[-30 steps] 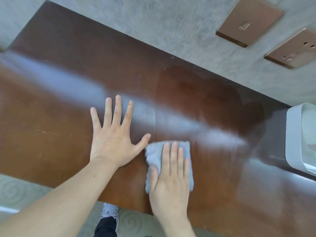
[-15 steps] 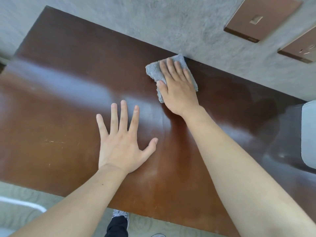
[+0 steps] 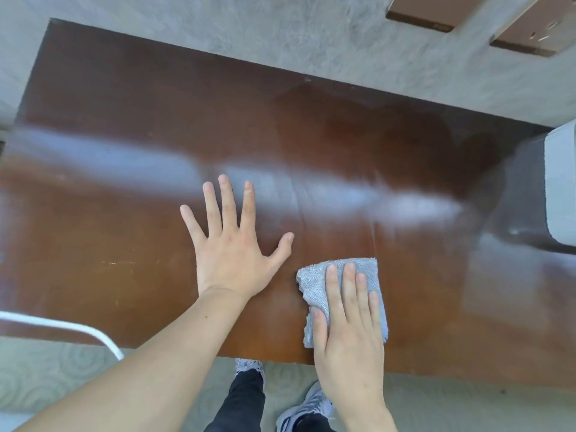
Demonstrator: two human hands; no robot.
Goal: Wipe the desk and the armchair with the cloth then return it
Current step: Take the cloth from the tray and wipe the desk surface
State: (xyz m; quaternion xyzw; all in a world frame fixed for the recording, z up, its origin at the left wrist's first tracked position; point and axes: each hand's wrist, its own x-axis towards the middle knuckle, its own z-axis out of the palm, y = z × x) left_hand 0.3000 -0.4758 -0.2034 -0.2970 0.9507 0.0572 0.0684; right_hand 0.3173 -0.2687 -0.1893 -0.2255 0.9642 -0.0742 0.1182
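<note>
No brand, label or legible writing appears on any surface. The right hand (image 3: 349, 332) lies flat, fingers extended and together, pressing a folded grey terry cloth (image 3: 314, 285) onto the glossy reddish-brown wooden desk (image 3: 124, 213) near its front edge; the cloth protrudes beyond the fingertips and to the thumb side, and is pinned under the palm, not clenched. The left hand (image 3: 230, 254), just left of the cloth and not touching it, rests open with fingers spread, grasping nothing. Broad pale reflections streak the desktop beyond both hands. A grey textured wall (image 3: 311, 42) meets the desk's far edge and carries two copper-coloured wall plates (image 3: 530, 29), both cut off by the frame. A white object (image 3: 561, 188), far right of the cloth, is cropped and unidentifiable. A blurred white cable (image 3: 62, 325) crosses the left front edge. Below lie patterned carpet (image 3: 46, 378) and grey sneakers (image 3: 305, 406).
</note>
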